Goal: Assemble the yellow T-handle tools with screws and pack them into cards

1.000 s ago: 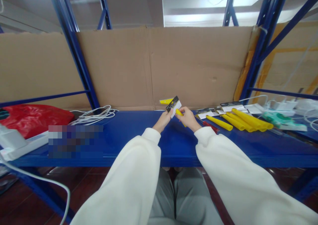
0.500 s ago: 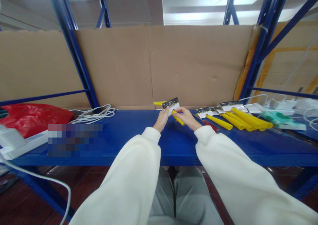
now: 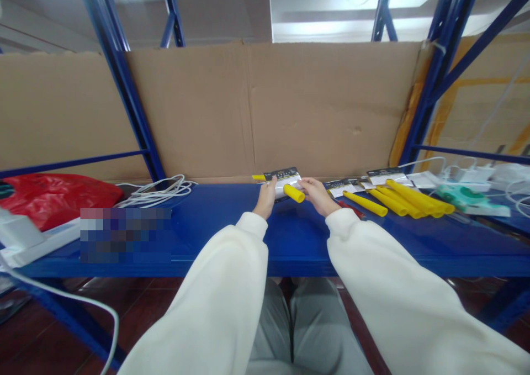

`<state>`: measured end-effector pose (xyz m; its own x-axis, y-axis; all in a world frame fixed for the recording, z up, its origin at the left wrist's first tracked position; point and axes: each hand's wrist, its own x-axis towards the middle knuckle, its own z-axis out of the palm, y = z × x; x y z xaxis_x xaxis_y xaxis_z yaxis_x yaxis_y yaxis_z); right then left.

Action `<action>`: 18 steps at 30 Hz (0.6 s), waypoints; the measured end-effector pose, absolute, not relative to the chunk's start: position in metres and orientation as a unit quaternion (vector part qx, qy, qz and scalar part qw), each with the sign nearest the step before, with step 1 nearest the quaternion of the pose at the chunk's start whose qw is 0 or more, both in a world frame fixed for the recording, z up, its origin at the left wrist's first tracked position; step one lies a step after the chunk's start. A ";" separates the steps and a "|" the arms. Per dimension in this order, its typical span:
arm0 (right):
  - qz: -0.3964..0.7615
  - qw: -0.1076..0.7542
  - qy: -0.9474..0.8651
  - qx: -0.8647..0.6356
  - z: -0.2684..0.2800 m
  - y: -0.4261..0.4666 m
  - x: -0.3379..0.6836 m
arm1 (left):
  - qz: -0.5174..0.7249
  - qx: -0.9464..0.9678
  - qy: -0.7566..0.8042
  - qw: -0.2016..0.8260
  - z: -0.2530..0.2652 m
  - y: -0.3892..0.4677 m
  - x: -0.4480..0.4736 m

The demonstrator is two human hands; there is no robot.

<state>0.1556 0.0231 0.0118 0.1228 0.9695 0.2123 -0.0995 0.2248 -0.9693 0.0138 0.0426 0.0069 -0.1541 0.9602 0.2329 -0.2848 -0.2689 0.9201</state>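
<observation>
Between my hands is a black-and-white packaging card (image 3: pixel 281 174) with a short yellow tube (image 3: pixel 294 193) lying across its front, the tube's round end toward me. My left hand (image 3: pixel 265 198) is closed on the card's left side, thumb on top. At the right side, my right hand (image 3: pixel 317 195) pinches the card's edge beside the tube. The card is just above the blue shelf; whether it touches cannot be made out. Right of my right hand, several yellow tubes (image 3: pixel 408 199) lie with similar cards (image 3: pixel 383 175). A red-handled tool (image 3: pixel 351 209) is partly hidden by my right wrist.
A cardboard panel (image 3: pixel 265 110) closes the back of the blue shelf (image 3: pixel 215 220). To the left are coiled white cables (image 3: pixel 163 190), a red bag (image 3: pixel 62 195) and a white power strip (image 3: pixel 49 239). A green-and-white packet (image 3: pixel 467 198) and white adapters (image 3: pixel 474 173) stand at right.
My right hand has shifted from the yellow tube to the card's right edge. The card has turned more level, and the tube now points more toward me.
</observation>
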 end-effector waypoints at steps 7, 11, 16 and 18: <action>0.486 0.590 -0.492 -0.418 0.013 0.020 0.156 | 0.660 0.423 0.403 0.473 0.008 0.045 0.014; 0.500 0.585 -0.492 -0.407 0.011 0.022 0.158 | 0.661 0.403 0.396 0.493 0.009 0.045 0.014; 0.511 0.572 -0.499 -0.403 0.010 0.022 0.159 | 0.661 0.374 0.394 0.518 0.008 0.045 0.014; 0.513 0.566 -0.503 -0.404 0.011 0.020 0.158 | 0.657 0.360 0.400 0.529 0.008 0.045 0.014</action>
<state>0.1580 0.0198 0.0113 -0.0322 0.9873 0.1558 -0.1748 0.1479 -0.9734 0.0137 0.0451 0.0082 -0.1817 0.9821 0.0494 -0.4068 -0.1208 0.9055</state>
